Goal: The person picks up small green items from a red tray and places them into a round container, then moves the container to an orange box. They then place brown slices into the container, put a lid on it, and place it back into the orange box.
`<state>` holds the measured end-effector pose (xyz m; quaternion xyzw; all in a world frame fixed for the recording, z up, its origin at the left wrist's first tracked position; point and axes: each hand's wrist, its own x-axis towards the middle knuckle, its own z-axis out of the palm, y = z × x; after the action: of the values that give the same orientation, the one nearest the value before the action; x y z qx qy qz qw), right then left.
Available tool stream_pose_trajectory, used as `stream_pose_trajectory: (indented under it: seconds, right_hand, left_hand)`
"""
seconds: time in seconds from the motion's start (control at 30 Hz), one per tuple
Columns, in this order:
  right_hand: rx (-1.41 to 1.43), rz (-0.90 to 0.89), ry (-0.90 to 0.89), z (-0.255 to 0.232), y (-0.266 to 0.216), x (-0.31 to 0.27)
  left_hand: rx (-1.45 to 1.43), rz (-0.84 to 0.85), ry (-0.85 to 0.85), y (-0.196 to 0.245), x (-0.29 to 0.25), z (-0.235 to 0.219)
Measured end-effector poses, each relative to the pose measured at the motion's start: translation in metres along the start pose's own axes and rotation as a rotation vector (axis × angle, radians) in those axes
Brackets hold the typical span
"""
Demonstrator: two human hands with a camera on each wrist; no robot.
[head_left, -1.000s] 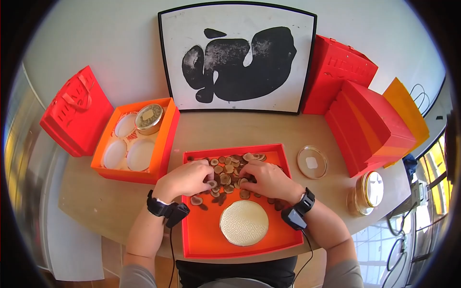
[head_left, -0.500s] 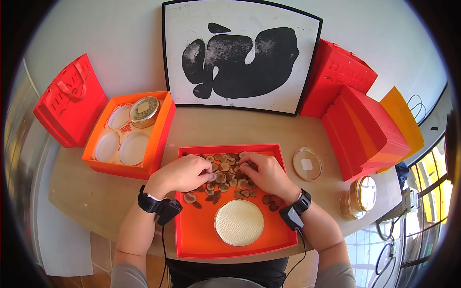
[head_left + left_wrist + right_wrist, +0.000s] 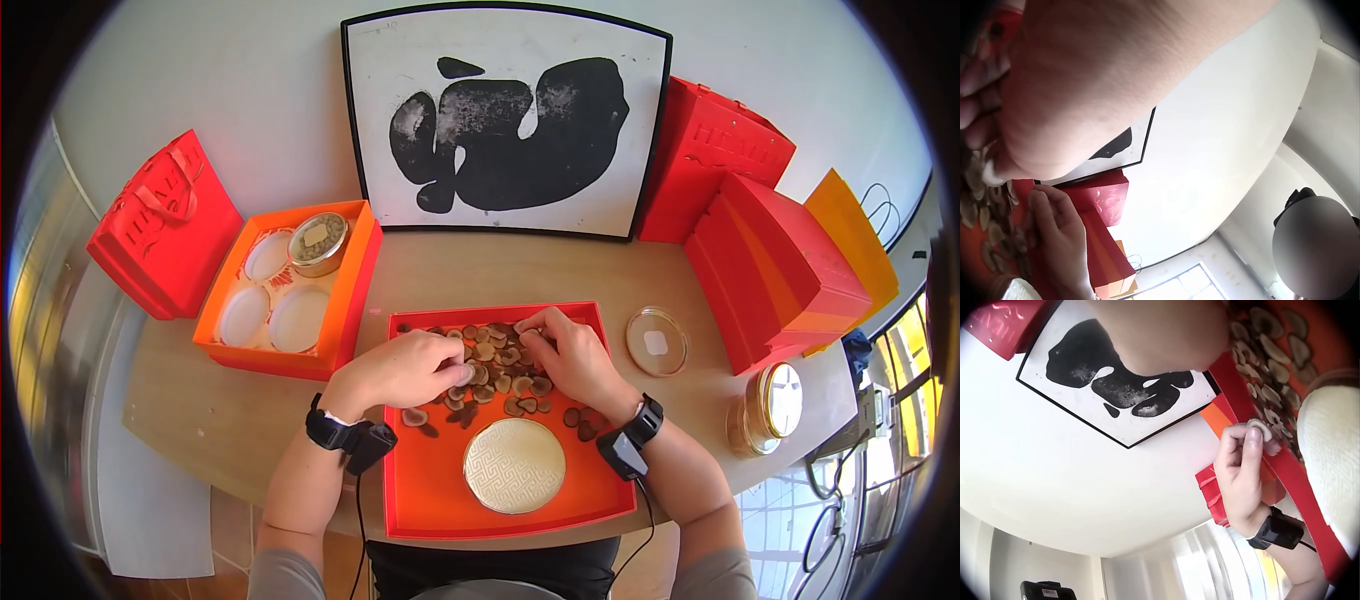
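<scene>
Many dried slices (image 3: 487, 352), tan with dark rims, lie across the far half of a red-orange tray (image 3: 420, 500). Over the left of this pile, my left hand (image 3: 405, 370) pinches one pale slice (image 3: 1261, 428) between thumb and fingers, edge showing in the right wrist view. My right hand (image 3: 575, 362) is bent over the pile's far right side, thumb and forefinger tips close together; I cannot tell whether a slice sits between them. A round cream-gold disc with a key pattern (image 3: 515, 466) lies in the near part of the tray.
Left stands an orange box (image 3: 345, 325) with round white wells and one lidded tin (image 3: 318, 243). A clear round lid (image 3: 657, 340) and a jar (image 3: 750, 425) are at right. Red bags (image 3: 165, 230), a red box (image 3: 775, 275) and a framed picture (image 3: 500, 130) line the back.
My right hand has moved away from the pile's middle toward the tray's far edge. The left hand stays over the left side with its slice. The head view has shifted slightly.
</scene>
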<state>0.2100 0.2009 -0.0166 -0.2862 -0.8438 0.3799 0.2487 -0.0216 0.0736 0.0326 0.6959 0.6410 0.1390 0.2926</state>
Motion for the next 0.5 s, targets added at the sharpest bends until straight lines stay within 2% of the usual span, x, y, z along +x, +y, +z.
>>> stream_pose_trajectory:
  seconds: [0.07, 0.13, 0.17, 0.23, 0.37, 0.5]
  right_hand:
    - [-0.044, -0.063, 0.051, 0.001, 0.002, 0.0]
    - [-0.024, -0.073, 0.061, 0.003, 0.005, 0.001]
    - [-0.002, -0.085, 0.068, 0.004, 0.006, 0.001]
    - [0.013, -0.061, 0.06, 0.002, 0.001, 0.001]
    - [0.081, -0.026, 0.026, 0.001, 0.0, 0.001]
    - [0.044, -0.079, 0.028, 0.001, -0.002, 0.0]
  left_hand:
    - [-0.013, -0.002, -0.007, 0.013, -0.004, -0.005]
    - [-0.228, -0.192, -0.171, 0.039, -0.013, -0.015]
    - [-0.229, -0.185, -0.178, 0.039, -0.014, -0.013]
    - [-0.082, 0.23, -0.144, 0.038, -0.018, -0.006]
    - [-0.097, 0.17, -0.282, 0.049, -0.022, 0.001]
    - [-0.051, 0.148, -0.224, 0.044, -0.019, 0.005]
